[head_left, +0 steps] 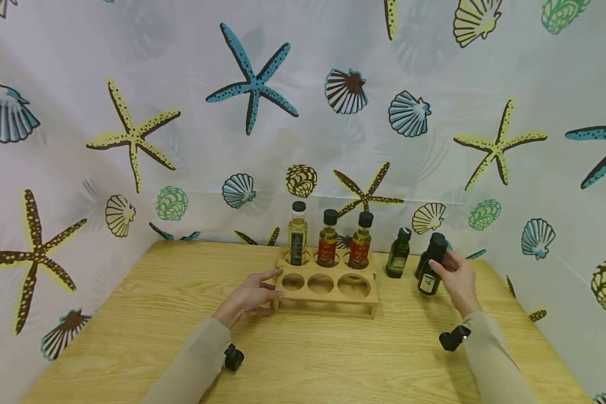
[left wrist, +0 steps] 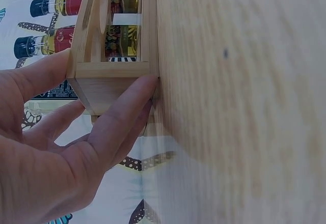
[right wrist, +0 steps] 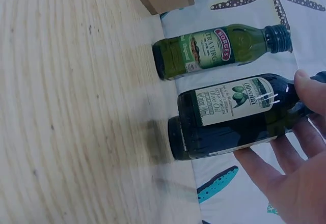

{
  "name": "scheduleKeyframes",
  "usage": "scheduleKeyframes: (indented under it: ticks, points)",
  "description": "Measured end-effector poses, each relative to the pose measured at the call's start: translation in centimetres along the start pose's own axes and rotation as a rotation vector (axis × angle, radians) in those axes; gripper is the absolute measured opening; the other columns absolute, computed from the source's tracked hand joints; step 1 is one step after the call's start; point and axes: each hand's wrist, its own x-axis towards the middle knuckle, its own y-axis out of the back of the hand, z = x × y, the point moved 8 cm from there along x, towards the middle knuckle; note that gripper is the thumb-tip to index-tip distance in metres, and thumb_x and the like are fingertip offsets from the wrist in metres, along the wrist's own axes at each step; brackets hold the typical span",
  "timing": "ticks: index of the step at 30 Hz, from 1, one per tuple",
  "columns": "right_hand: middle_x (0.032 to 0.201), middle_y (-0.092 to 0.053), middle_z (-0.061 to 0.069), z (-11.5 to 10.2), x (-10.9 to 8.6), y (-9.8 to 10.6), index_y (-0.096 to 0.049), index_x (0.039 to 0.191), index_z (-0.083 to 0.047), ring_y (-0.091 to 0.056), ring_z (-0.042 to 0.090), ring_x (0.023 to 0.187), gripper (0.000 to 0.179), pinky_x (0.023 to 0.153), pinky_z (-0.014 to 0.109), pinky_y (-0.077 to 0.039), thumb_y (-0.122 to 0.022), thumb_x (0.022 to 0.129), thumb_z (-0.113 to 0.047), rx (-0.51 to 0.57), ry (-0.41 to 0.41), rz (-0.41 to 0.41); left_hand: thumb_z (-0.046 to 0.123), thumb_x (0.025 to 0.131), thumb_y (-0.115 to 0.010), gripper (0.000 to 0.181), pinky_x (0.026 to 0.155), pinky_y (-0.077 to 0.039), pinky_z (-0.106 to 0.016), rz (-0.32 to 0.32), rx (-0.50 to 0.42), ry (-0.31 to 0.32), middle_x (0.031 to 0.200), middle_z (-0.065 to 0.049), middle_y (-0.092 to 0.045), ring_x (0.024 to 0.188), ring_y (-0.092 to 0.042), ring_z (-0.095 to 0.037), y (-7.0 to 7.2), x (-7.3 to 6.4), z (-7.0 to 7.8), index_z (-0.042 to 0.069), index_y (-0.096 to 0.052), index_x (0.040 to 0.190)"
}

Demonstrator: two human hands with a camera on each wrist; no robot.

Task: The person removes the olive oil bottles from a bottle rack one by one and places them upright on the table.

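My right hand [head_left: 457, 279] grips a dark glass olive oil bottle [right wrist: 229, 112] by its neck and shoulder, the thumb on the near side. The bottle is nearly upright, its white label facing me. Partly hidden behind it is another dark bottle [right wrist: 177, 137]. Left of these stands a green Borges olive oil bottle [head_left: 398, 255]. At the left end of a two-tier wooden rack [head_left: 328, 296], my left hand [head_left: 247, 294] rests with fingers spread and fairly straight against the end panel. Three front holes of the rack hold nothing.
In the rack's back row stand a clear bottle [head_left: 297, 235] of yellow oil and two red-labelled bottles [head_left: 327, 242]. The wooden table [head_left: 303, 359] runs back to a curtain [head_left: 192, 146] printed with starfish and shells.
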Motion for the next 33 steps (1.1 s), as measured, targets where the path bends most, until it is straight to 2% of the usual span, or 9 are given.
scheduleKeyframes:
  ticks: [15, 24, 33]
  points:
    - [0.153, -0.035, 0.026, 1.8, 0.5, 1.2, -0.020, 0.157, -0.006, -0.036, 0.041, 0.141, 0.071, 0.113, 0.051, -0.035, -0.058, 0.100, -0.024, -0.018, -0.039, 0.005, 0.008, 0.096, -0.062, 0.065, 0.084, -0.058, -0.047, 0.001, -0.004, 0.023, 0.148, -0.030, -0.036, 0.130, -0.048, -0.043, 0.0, -0.1, 0.0, 0.022, -0.036, 0.154]
    - [0.153, -0.035, 0.027, 2.7, 1.0, 2.3, -0.020, 0.157, -0.006, -0.036, 0.041, 0.141, 0.071, 0.113, 0.053, -0.035, -0.057, 0.100, -0.025, -0.044, -0.068, 0.038, 0.008, 0.096, -0.062, 0.065, 0.084, -0.058, -0.048, -0.002, -0.007, 0.010, 0.148, -0.031, -0.036, 0.129, -0.048, -0.043, -0.1, -0.1, 0.1, 0.021, -0.035, 0.154]
    - [0.157, -0.028, 0.025, 3.2, 2.0, 3.1, -0.015, 0.158, -0.007, -0.030, 0.041, 0.144, 0.070, 0.115, 0.053, -0.031, -0.053, 0.102, -0.025, -0.020, -0.063, 0.006, 0.007, 0.095, -0.064, 0.066, 0.082, -0.059, -0.046, 0.008, -0.021, 0.018, 0.147, -0.029, -0.039, 0.125, -0.054, -0.040, 0.0, 0.0, -0.1, 0.023, -0.038, 0.153]
